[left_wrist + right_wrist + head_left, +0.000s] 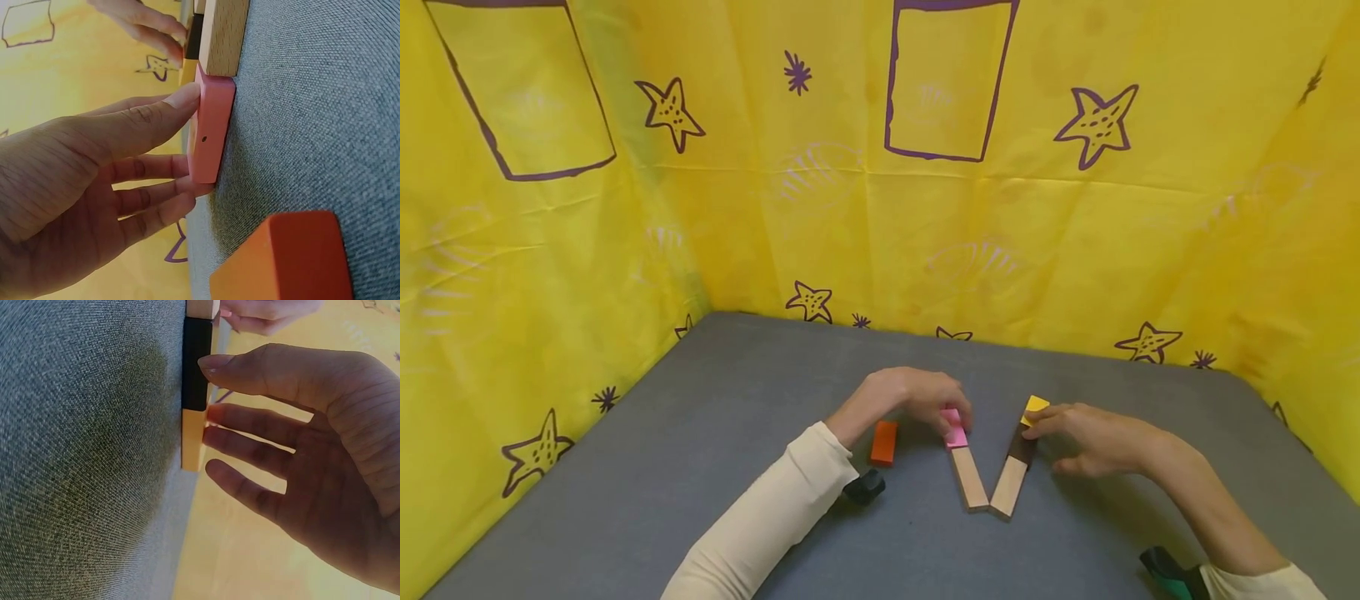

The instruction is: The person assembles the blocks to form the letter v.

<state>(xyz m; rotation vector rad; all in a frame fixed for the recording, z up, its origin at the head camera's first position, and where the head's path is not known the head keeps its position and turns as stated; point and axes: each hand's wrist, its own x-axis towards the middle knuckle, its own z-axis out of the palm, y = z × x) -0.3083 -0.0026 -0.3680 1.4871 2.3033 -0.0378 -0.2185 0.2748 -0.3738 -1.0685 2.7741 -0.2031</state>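
Two rows of flat blocks form a V on the grey table. The left row has a plain wooden block (969,479) with a pink block (215,128) at its far end. My left hand (928,398) holds the pink block, thumb at its near end and fingertips at its far end. In the right row, a second wooden block (1008,487) is followed by a black block (197,362) and a yellow block (193,440). My right hand (1093,437) touches this row, thumb beside the black block and fairly straight fingers at the yellow one.
An orange block (883,442) lies on the grey table (760,375), left of the V and near my left wrist. Yellow cloth (865,225) with purple starfish drawings hangs around the back and sides. Dark devices sit at both wrists.
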